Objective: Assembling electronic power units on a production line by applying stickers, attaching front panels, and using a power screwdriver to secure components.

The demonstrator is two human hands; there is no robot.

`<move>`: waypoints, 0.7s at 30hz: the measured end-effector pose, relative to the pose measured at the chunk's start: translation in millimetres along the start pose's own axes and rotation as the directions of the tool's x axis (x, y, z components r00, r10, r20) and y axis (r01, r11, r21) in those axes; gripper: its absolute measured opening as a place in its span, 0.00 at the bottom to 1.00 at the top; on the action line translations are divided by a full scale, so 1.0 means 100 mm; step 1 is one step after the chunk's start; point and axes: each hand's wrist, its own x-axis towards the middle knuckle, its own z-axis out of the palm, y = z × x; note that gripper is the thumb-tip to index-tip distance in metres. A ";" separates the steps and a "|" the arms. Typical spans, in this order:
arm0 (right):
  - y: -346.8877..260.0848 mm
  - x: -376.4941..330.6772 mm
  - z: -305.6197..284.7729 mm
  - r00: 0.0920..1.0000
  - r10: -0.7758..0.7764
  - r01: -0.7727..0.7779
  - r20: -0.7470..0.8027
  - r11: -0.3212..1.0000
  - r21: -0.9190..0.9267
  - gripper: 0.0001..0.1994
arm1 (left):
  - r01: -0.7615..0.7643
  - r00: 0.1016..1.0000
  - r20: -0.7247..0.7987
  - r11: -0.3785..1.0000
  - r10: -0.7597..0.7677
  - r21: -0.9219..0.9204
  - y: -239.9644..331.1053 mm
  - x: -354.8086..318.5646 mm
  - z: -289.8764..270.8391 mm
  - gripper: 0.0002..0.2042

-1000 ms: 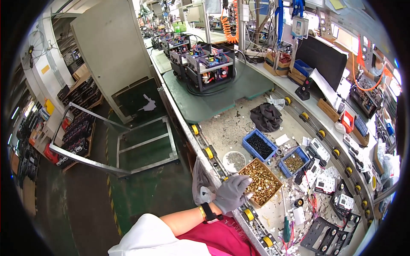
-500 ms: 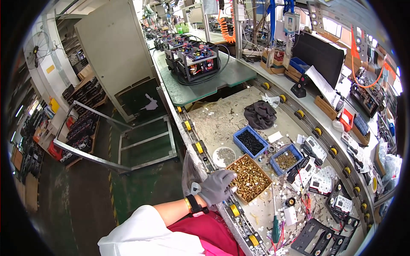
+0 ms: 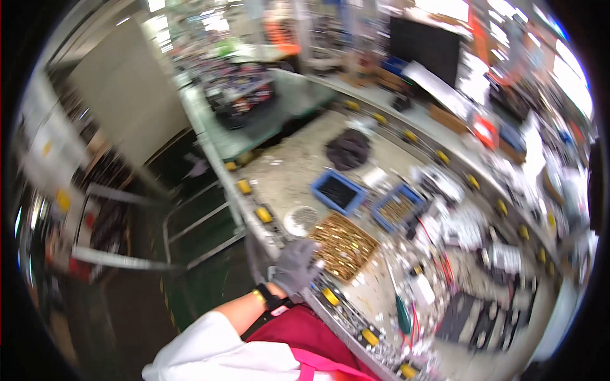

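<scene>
Left hand: the grey-gloved left hand (image 3: pixel 295 267) rests at the near corner of the shallow tray of small brass-coloured parts (image 3: pixel 344 244), as in both earlier pictures; fingers curled over the tray edge, though the blur hides whether they pinch any part
Right hand: not in view
Change: the view has swung and smeared, so the head is turning while the hand has stayed put on the tray
Tray place: on the speckled grey workbench (image 3: pixel 298 171), near its front edge, just beside a round white dish (image 3: pixel 301 220)
Behind: a blue bin of dark parts (image 3: pixel 337 192) and a blue bin of brass parts (image 3: pixel 397 207)
Reading: the picking from the tray looks to be carrying on unchanged
</scene>
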 end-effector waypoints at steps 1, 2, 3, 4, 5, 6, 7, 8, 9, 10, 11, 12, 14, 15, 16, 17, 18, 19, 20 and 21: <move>0.00 0.04 0.04 0.999 -0.030 0.030 -0.018 1.000 0.007 0.18 | 0.031 0.999 0.041 0.999 -0.031 -0.011 0.00 -0.01 0.01 0.17; 0.07 0.01 0.06 0.999 -0.039 0.038 -0.015 0.999 -0.018 0.18 | 0.040 0.994 0.099 0.999 -0.037 -0.032 0.00 -0.01 0.02 0.16; 0.09 0.01 0.11 0.999 -0.050 0.048 -0.021 0.997 -0.061 0.18 | 0.178 0.969 0.202 0.969 -0.142 -0.171 0.00 0.01 0.04 0.19; 0.10 0.03 0.13 0.986 -0.147 0.141 -0.081 0.987 -0.075 0.17 | 0.151 0.980 0.140 0.987 -0.141 -0.062 0.05 -0.01 0.05 0.18; 0.12 -0.02 0.16 0.959 -0.189 0.121 -0.211 0.947 -0.299 0.14 | 0.289 0.950 0.175 0.937 -0.257 -0.194 0.07 0.00 0.08 0.17; 0.12 -0.08 0.16 0.881 -0.278 0.072 -0.383 0.879 -0.471 0.11 | 0.221 0.969 0.152 0.959 -0.195 -0.177 0.08 0.02 0.08 0.16; 0.11 -0.09 0.10 0.940 -0.187 0.023 -0.284 0.868 -0.497 0.08 | 0.098 0.989 0.129 0.976 -0.074 -0.196 0.08 0.04 0.10 0.16; 0.07 -0.14 0.05 0.902 -0.225 0.044 -0.368 0.897 -0.440 0.06 | 0.073 0.991 0.126 0.979 -0.049 -0.192 0.06 0.04 0.10 0.15; -0.01 -0.15 -0.03 0.913 -0.242 0.125 -0.327 0.932 -0.340 0.07 | 0.040 0.991 0.131 0.983 -0.017 -0.180 0.04 0.03 0.12 0.15; -0.07 -0.19 -0.10 0.780 -0.441 0.206 -0.444 0.850 -0.484 0.07 | 0.036 0.992 0.125 0.983 -0.013 -0.178 0.00 0.01 0.12 0.14; -0.16 -0.15 -0.19 0.758 -0.466 0.175 -0.456 0.819 -0.546 0.08 | 0.026 0.991 0.133 0.990 -0.008 -0.140 -0.03 0.00 0.13 0.13; -0.23 -0.11 -0.23 0.813 -0.422 0.159 -0.401 0.823 -0.545 0.08 | 0.024 0.991 0.133 0.990 -0.005 -0.142 -0.06 -0.01 0.14 0.13; -0.31 0.09 -0.23 0.743 -0.463 0.132 -0.483 0.809 -0.573 0.09 | 0.036 0.988 0.153 0.988 -0.013 -0.150 -0.07 -0.01 0.14 0.13; -0.28 0.24 -0.18 0.690 -0.523 0.165 -0.500 0.787 -0.595 0.11 | 0.045 0.987 0.160 0.989 -0.022 -0.141 -0.06 -0.01 0.14 0.14; -0.23 0.42 -0.08 0.710 -0.512 0.159 -0.484 0.786 -0.598 0.11 | 0.076 0.984 0.172 0.987 -0.052 -0.138 -0.03 0.00 0.13 0.14; -0.15 0.63 0.02 0.690 -0.521 0.115 -0.503 0.765 -0.634 0.10 | 0.091 0.981 0.182 0.984 -0.063 -0.151 0.01 0.03 0.15 0.14; -0.09 0.90 0.13 0.617 -0.571 0.118 -0.542 0.748 -0.653 0.10 | 0.204 0.962 0.216 0.966 -0.168 -0.157 0.05 0.04 0.13 0.14; -0.04 1.17 0.22 0.860 -0.293 0.004 -0.418 0.823 -0.568 0.08 | 0.100 0.983 0.170 0.985 -0.075 -0.140 0.08 0.05 0.13 0.14; 0.06 1.33 0.31 0.825 -0.310 0.032 -0.472 0.860 -0.510 0.08 | 0.160 0.973 0.176 0.986 -0.148 -0.056 0.10 0.05 0.10 0.14; 0.14 1.48 0.39 0.769 -0.309 0.109 -0.560 0.926 -0.361 0.10 | 0.125 0.978 0.172 0.991 -0.114 -0.054 0.11 0.05 0.08 0.14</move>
